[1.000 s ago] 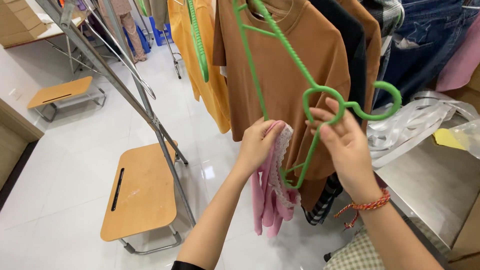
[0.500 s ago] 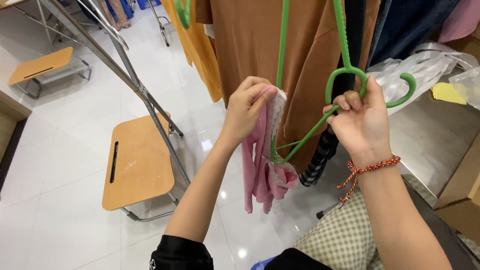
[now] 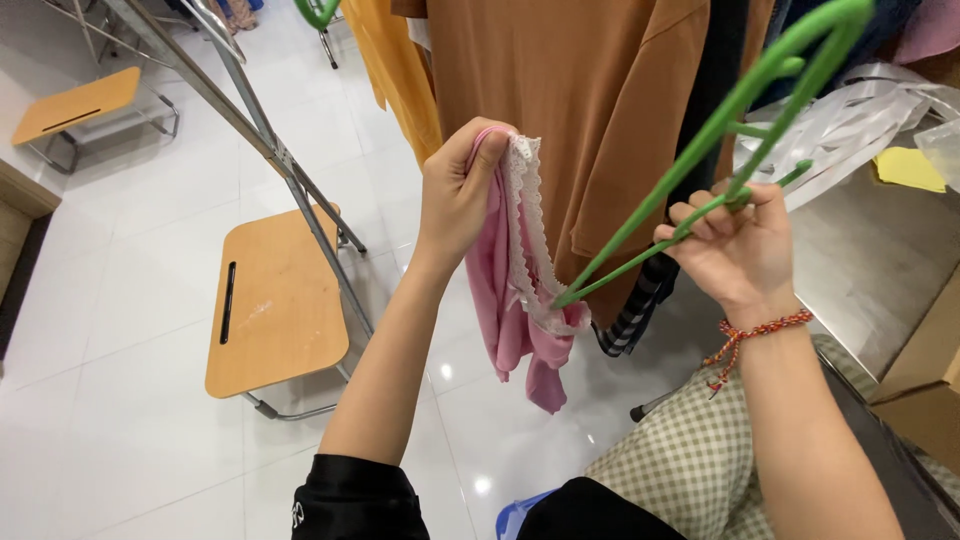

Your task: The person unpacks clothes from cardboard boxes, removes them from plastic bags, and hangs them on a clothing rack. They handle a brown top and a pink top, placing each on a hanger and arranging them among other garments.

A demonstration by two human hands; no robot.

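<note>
My left hand (image 3: 461, 192) pinches the top edge of a small pink garment (image 3: 512, 300) with white lace trim, which hangs down from my fingers. My right hand (image 3: 735, 246) grips a green plastic hanger (image 3: 740, 110) near its middle, tilted so one arm slants down to the left. That arm's tip sits inside the garment's lace edge. Both hands are in front of a brown shirt (image 3: 600, 100) hanging on the rack. A red braided bracelet is on my right wrist.
A metal clothes rack leg (image 3: 290, 180) slants across the white tiled floor. A low wooden folding stool (image 3: 275, 300) stands left of my arm, another (image 3: 75, 105) farther back. Yellow and dark clothes hang above. Clear plastic bags (image 3: 860, 115) and a cardboard box (image 3: 930, 380) lie at the right.
The hanger has tilted over and its arm tip has gone into the pink garment's lace edge. My right hand has shifted its grip along the hanger and both hands have drawn apart.
</note>
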